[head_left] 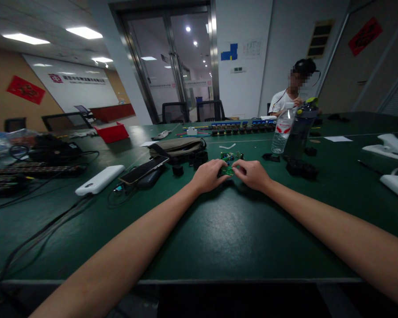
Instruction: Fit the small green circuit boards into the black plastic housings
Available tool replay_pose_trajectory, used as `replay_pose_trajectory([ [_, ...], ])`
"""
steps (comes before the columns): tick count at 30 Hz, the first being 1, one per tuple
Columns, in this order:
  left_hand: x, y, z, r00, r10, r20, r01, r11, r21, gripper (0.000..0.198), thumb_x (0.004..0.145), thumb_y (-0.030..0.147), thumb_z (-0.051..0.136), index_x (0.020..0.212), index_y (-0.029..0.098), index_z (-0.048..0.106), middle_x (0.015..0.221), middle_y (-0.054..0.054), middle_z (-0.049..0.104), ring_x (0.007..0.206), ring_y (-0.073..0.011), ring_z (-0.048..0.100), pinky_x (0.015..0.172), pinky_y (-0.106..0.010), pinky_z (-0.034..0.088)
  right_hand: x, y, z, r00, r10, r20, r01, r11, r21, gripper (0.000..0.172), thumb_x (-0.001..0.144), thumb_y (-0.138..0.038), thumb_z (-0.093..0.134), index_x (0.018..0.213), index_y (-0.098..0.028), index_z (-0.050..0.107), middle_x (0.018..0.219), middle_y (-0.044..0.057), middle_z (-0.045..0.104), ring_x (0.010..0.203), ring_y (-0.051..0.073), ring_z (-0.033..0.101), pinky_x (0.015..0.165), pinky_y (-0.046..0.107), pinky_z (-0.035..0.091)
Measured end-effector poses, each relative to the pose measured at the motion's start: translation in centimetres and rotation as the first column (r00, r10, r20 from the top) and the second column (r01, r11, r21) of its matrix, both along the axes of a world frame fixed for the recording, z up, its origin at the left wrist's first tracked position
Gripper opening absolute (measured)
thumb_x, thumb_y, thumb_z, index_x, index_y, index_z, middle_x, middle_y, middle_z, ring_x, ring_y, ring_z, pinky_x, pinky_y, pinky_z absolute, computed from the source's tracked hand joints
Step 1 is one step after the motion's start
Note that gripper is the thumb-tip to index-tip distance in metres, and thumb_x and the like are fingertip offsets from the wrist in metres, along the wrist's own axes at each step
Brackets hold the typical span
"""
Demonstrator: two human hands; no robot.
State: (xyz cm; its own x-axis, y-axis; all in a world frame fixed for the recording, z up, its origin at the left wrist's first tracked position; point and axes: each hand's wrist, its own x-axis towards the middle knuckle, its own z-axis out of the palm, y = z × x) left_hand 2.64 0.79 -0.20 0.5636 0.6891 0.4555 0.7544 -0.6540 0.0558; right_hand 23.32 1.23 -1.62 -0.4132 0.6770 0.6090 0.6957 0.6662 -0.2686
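Between my two hands, a little above the green table, is a small green circuit board (227, 171). My left hand (209, 176) grips its left side with thumb and fingers. At the board's right edge, my right hand (251, 173) has its thumb and fingertips pinched together; whether they hold the board or a small part on it is too small to tell. Just beyond my hands lies a small pile of electronic parts (231, 156), green boards with bits of blue among them. My fingers partly hide this pile.
Left of my hands are a smartphone (144, 170), a white power bank (100, 180), a grey-brown bag (177, 148) and cables. On the right stand a clear water bottle (281, 131) and a dark bottle (303, 130), near black parts (301, 168). A person (290, 95) sits across the table (228, 238).
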Motion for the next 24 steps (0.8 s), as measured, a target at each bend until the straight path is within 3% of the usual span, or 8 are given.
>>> replay_pose_trajectory([
  [8,0.15,-0.29,0.28,0.999,0.026,0.03,-0.026,1.0,0.006,0.026,0.088,0.035,0.061,0.108,0.019,0.056,0.103,-0.007,0.066,0.096,-0.0226,0.064,0.084,-0.036,0.053,-0.21,-0.57,0.27,0.998,0.061,0.017,-0.059,0.989,-0.137,0.036,0.083,-0.027,0.063,0.118,-0.018,0.064,0.063,-0.003,0.062,0.056,0.014,0.056,0.06,0.024,0.036],
  [16,0.19,-0.47,0.43,0.998,0.016,0.067,-0.015,1.0,-0.017,0.023,0.087,0.033,0.061,0.106,0.02,0.055,0.103,-0.007,0.065,0.094,-0.0223,0.064,0.082,-0.035,0.053,-0.24,-0.36,0.16,0.999,0.024,0.032,-0.02,0.992,-0.123,0.032,0.082,-0.026,0.067,0.113,-0.02,0.065,0.063,-0.004,0.062,0.056,0.013,0.056,0.059,0.024,0.034],
  [24,0.21,-0.35,0.37,0.998,0.038,0.048,-0.037,0.999,-0.023,0.027,0.087,0.033,0.062,0.109,0.02,0.055,0.106,-0.007,0.064,0.094,-0.0229,0.064,0.082,-0.035,0.053,-0.24,-0.38,0.12,0.998,0.058,0.01,-0.057,0.995,-0.085,0.03,0.085,-0.027,0.064,0.114,-0.018,0.065,0.062,-0.003,0.061,0.054,0.013,0.055,0.059,0.023,0.034],
])
